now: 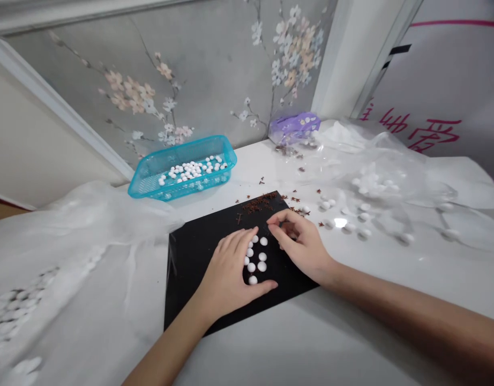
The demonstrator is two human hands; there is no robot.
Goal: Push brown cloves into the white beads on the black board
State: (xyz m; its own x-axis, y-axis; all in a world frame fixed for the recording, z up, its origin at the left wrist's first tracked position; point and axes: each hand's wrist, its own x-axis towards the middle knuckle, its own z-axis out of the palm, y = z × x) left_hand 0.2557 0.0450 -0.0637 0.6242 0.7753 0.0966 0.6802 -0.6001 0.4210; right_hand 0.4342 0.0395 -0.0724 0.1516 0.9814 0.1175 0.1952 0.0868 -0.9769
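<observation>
Several small white balls (255,257) lie in a loose group on a black board (199,268). My left hand (229,271) rests on the board, curved around their left side, with its fingers and thumb touching or nearly touching them and holding none. My right hand (301,244) is at the group's upper right, fingertips curled down near the board. Something pale shows under those fingers (291,235), but I cannot tell whether it is held. Dark brown flakes (259,202) are scattered along the board's far edge.
A turquoise plastic basket (182,169) of white balls stands at the far left of the white table (247,332). Loose white balls (349,227) and a crumpled clear plastic sheet (363,161) lie to the right. A purple packet (295,124) sits by the wall.
</observation>
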